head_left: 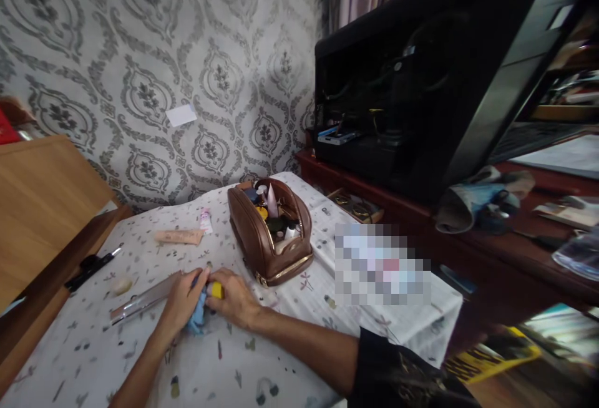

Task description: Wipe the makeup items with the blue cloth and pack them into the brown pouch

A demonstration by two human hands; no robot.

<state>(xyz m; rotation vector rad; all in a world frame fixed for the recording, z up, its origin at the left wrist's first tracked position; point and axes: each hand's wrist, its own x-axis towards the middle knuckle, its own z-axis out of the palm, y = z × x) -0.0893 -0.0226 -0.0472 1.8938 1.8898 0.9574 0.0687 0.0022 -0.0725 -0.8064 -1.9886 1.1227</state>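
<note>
My left hand is closed on a crumpled light-blue cloth, which hangs below its fingers. Close against it, my right hand pinches a small yellow object, perhaps a cap or little bottle; its far side is hidden. A clear, shiny tube-shaped container lies on the patterned white cloth, its right end behind my left hand. Just beyond my hands stands a brown cosmetic bag, unzipped, with tubes and small bottles inside.
A beige tube and a small pink-and-white tube lie left of the bag. Farther left are a pale rounded item and a black brush-like item. A blurred-out item lies right. A large television stands at the right.
</note>
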